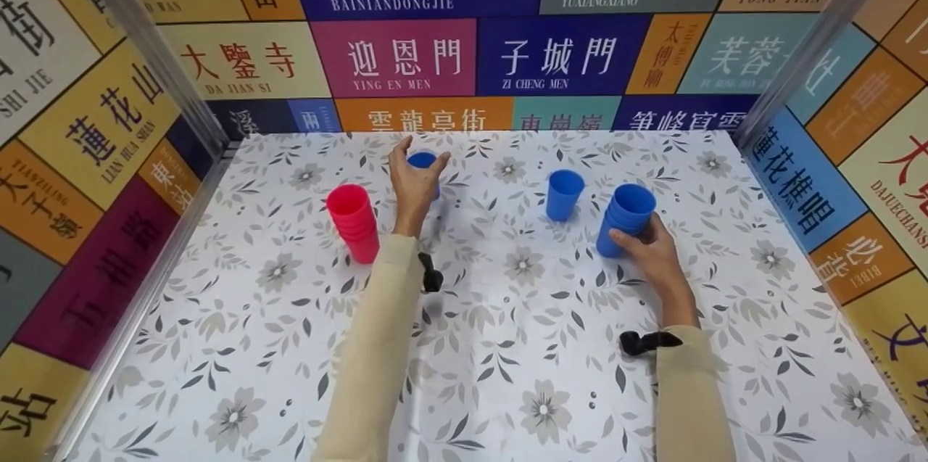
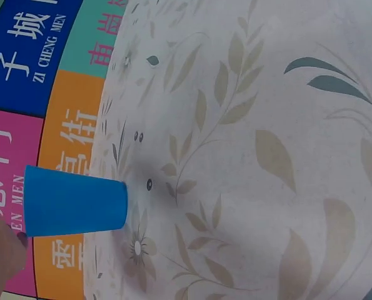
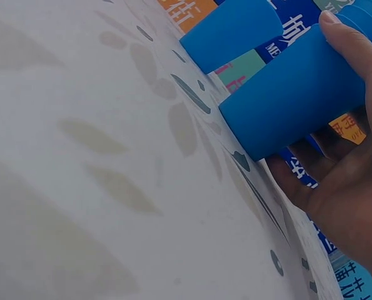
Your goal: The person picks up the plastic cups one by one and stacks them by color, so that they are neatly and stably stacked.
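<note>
Toward the back of the table stands an upright blue cup [image 2: 76, 200], with my left hand [image 1: 415, 183] around its near side. Thumb and fingers are spread, and a gap shows between the fingers and the rim. On the right, my right hand [image 1: 652, 252] grips a stack of nested blue cups [image 1: 625, 219], thumb in front and fingers curled behind. The stack's base touches or nearly touches the tabletop in the right wrist view. Just left of that stack, a single blue cup [image 1: 564, 195] stands upright.
A stack of nested red cups [image 1: 353, 224] stands left of my left forearm. Floral paper covers the table [image 1: 522, 346]. Panels with printed characters [image 1: 395, 56] rise at the back and both sides, with clear strips along the corners.
</note>
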Action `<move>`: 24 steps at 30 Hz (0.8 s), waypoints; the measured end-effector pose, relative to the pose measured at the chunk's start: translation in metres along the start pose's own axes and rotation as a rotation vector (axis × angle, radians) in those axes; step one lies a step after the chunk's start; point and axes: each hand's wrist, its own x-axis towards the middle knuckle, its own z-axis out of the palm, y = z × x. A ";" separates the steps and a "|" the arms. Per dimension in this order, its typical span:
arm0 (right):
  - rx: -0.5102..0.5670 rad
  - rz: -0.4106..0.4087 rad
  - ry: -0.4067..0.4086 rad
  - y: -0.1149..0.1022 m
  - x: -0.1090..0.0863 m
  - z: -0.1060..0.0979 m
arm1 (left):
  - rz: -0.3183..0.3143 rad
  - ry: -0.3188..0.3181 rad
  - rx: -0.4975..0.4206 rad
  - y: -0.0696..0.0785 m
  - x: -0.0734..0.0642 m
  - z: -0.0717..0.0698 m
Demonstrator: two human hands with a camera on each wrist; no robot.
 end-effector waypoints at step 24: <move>-0.007 0.024 0.003 0.001 0.000 -0.002 | -0.156 -0.062 0.061 -0.021 0.000 0.005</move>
